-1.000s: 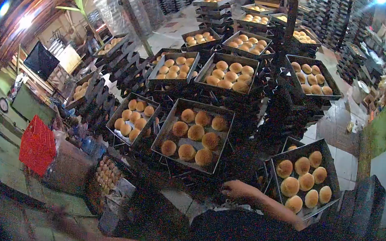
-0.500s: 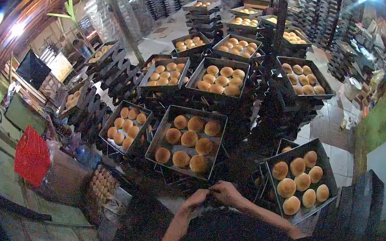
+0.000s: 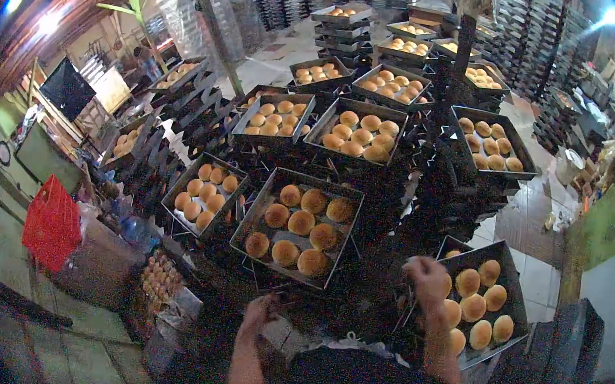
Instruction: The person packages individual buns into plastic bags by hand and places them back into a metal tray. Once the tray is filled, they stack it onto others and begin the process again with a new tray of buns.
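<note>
My left hand (image 3: 260, 311) is low in the view, below the front edge of the middle tray of buns (image 3: 296, 229). Its fingers are closed near something dark that I cannot make out. My right hand (image 3: 428, 277) is raised beside the left edge of the right-hand tray (image 3: 517, 292), curled and slightly blurred. What it holds, if anything, does not show. Round browned buns (image 3: 472, 307) lie in that tray, partly covered by my right hand and forearm. Several darker-topped buns (image 3: 302, 222) fill the middle tray.
More bun trays (image 3: 204, 199) rest on tall dark stacks ahead. A red bag (image 3: 53, 224) hangs at the left, near a tray of eggs (image 3: 161, 281). A wooden post (image 3: 462, 65) stands among the stacks. Tiled floor (image 3: 539, 226) runs along the right.
My hands were together in front of the middle tray; now they are apart. The left moved left and slightly down, the right moved right and up to the right-hand tray. The view shifted slightly.
</note>
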`<state>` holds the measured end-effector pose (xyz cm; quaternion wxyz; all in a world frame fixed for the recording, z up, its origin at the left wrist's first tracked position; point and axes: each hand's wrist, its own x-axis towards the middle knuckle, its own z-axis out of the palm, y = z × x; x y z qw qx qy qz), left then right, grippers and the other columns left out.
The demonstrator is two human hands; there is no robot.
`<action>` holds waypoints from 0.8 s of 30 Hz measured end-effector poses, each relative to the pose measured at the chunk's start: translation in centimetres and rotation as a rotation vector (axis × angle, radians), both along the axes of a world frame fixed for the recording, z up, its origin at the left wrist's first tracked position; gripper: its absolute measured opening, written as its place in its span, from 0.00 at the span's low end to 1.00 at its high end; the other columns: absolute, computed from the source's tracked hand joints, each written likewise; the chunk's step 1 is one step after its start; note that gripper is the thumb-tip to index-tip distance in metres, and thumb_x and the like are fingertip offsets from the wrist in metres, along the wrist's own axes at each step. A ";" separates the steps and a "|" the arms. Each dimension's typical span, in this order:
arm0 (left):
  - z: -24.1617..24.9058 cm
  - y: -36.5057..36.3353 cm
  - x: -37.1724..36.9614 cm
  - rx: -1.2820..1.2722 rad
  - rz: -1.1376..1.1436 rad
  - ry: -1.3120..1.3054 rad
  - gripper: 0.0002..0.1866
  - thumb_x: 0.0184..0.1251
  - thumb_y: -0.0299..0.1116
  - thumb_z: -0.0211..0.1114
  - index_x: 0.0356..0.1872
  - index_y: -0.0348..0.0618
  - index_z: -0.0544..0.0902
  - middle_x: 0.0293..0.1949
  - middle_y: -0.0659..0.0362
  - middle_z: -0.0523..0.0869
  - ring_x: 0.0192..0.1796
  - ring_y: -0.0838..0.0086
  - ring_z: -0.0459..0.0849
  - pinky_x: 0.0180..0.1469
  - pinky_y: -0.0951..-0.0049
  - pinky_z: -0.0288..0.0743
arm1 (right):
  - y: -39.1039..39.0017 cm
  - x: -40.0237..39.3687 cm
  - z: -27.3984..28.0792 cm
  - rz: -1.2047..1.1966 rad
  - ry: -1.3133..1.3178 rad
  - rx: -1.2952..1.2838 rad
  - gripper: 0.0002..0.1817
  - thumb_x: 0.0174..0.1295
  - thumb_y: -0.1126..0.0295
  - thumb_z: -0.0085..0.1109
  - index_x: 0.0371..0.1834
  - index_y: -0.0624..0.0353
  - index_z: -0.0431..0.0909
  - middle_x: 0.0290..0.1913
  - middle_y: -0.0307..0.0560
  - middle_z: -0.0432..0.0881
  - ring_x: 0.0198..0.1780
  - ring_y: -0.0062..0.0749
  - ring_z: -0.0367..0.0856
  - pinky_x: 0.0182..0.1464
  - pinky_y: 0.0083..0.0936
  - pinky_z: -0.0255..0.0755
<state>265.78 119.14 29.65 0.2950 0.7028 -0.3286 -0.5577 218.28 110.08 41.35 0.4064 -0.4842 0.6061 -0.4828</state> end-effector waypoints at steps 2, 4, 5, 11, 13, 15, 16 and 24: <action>-7.3 4.8 5.8 -0.160 -0.144 -0.603 0.14 0.70 0.39 0.63 0.43 0.37 0.86 0.34 0.56 0.89 0.35 0.65 0.88 0.40 0.61 0.82 | -2.0 -3.7 0.7 -0.167 -0.133 -0.128 0.12 0.71 0.69 0.60 0.50 0.65 0.85 0.36 0.40 0.86 0.34 0.21 0.83 0.38 0.21 0.78; -13.6 9.6 10.1 -0.119 -0.242 -0.974 0.15 0.68 0.38 0.64 0.44 0.35 0.85 0.36 0.54 0.90 0.37 0.61 0.89 0.42 0.58 0.82 | -2.1 -6.3 2.0 -0.198 -0.191 -0.157 0.12 0.72 0.70 0.59 0.52 0.65 0.84 0.37 0.41 0.86 0.34 0.20 0.82 0.37 0.21 0.78; -14.2 11.3 10.9 0.045 -0.260 -0.925 0.15 0.68 0.38 0.63 0.44 0.35 0.85 0.37 0.54 0.89 0.37 0.61 0.89 0.42 0.58 0.82 | -2.4 -7.5 1.4 -0.163 -0.090 -0.134 0.13 0.72 0.70 0.60 0.53 0.65 0.83 0.37 0.41 0.86 0.34 0.20 0.82 0.37 0.21 0.78; -16.7 19.8 9.3 0.403 -0.276 -0.645 0.17 0.69 0.41 0.62 0.47 0.37 0.84 0.39 0.52 0.89 0.39 0.59 0.89 0.44 0.57 0.82 | -1.4 -3.9 -5.7 -0.038 -0.400 -0.017 0.11 0.72 0.68 0.64 0.49 0.64 0.84 0.35 0.40 0.85 0.30 0.22 0.82 0.32 0.20 0.77; -17.8 20.4 8.1 0.397 -0.280 -0.597 0.18 0.69 0.42 0.62 0.48 0.37 0.84 0.40 0.51 0.89 0.40 0.59 0.88 0.44 0.57 0.82 | 1.1 0.7 -1.7 -0.007 -0.423 0.314 0.09 0.72 0.68 0.64 0.46 0.63 0.83 0.34 0.41 0.84 0.29 0.24 0.82 0.28 0.21 0.76; -18.3 20.3 6.9 0.385 -0.297 -0.553 0.18 0.69 0.43 0.61 0.49 0.38 0.84 0.41 0.51 0.89 0.41 0.58 0.88 0.45 0.56 0.82 | 1.2 3.3 -3.3 -0.015 -0.511 0.269 0.10 0.72 0.67 0.64 0.45 0.64 0.83 0.33 0.42 0.84 0.28 0.25 0.82 0.26 0.22 0.76; -18.7 19.9 6.6 0.362 -0.299 -0.542 0.19 0.69 0.43 0.61 0.50 0.38 0.83 0.41 0.50 0.89 0.41 0.58 0.88 0.45 0.56 0.82 | 1.2 4.3 -4.2 -0.032 -0.604 0.222 0.10 0.72 0.67 0.63 0.44 0.64 0.82 0.33 0.43 0.84 0.27 0.27 0.82 0.24 0.22 0.75; -20.1 14.9 7.0 0.247 -0.356 -0.578 0.22 0.70 0.46 0.60 0.54 0.40 0.82 0.44 0.48 0.88 0.45 0.56 0.88 0.47 0.55 0.82 | 0.3 6.0 -9.8 0.245 -0.317 0.188 0.14 0.72 0.67 0.61 0.48 0.70 0.82 0.33 0.46 0.86 0.28 0.30 0.84 0.33 0.28 0.80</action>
